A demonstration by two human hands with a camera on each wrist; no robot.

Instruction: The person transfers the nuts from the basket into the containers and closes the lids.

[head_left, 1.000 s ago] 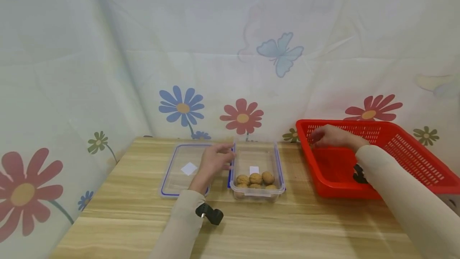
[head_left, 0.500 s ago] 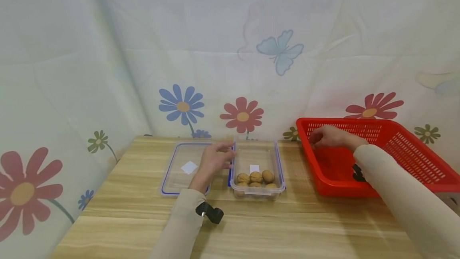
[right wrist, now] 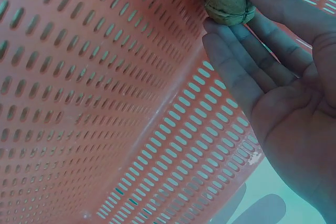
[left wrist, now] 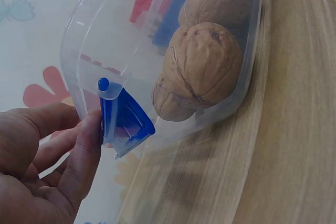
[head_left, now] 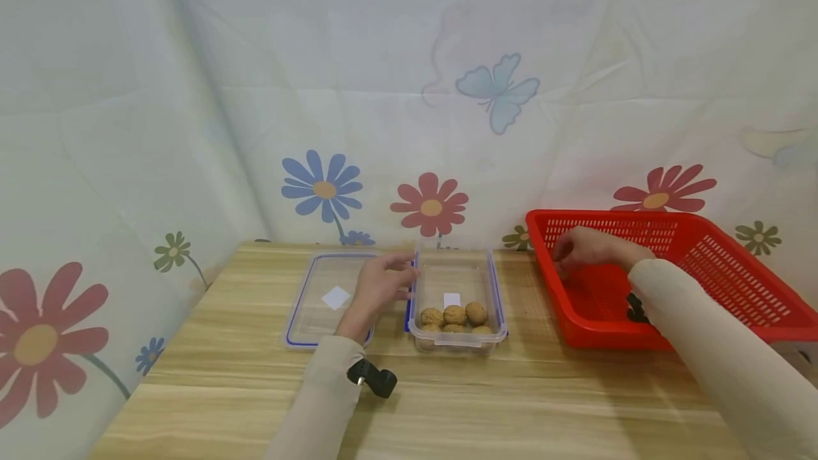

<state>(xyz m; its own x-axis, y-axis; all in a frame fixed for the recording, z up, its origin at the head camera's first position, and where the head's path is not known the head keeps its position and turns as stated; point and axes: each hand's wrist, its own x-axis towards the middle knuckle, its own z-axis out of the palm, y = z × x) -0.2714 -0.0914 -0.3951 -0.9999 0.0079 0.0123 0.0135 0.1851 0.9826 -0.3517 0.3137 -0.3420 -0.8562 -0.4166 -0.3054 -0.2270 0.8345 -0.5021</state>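
At the wooden table (head_left: 479, 410), your right hand (head_left: 588, 245) has dipped slightly inside the red basket (head_left: 613, 336), its pinched walnut (right wrist: 226, 1) not yet out; your relaxed left hand (head_left: 378, 284) touches the container (head_left: 459, 339).

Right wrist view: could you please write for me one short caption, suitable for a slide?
The right hand pinches a single walnut inside the perforated red plastic basket.

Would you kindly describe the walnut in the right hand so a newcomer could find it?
On the right of the table is a red slotted basket. Inside, near its left wall, is the right hand. Its fingers hold the walnut; the other visible walnuts sit in the clear container.
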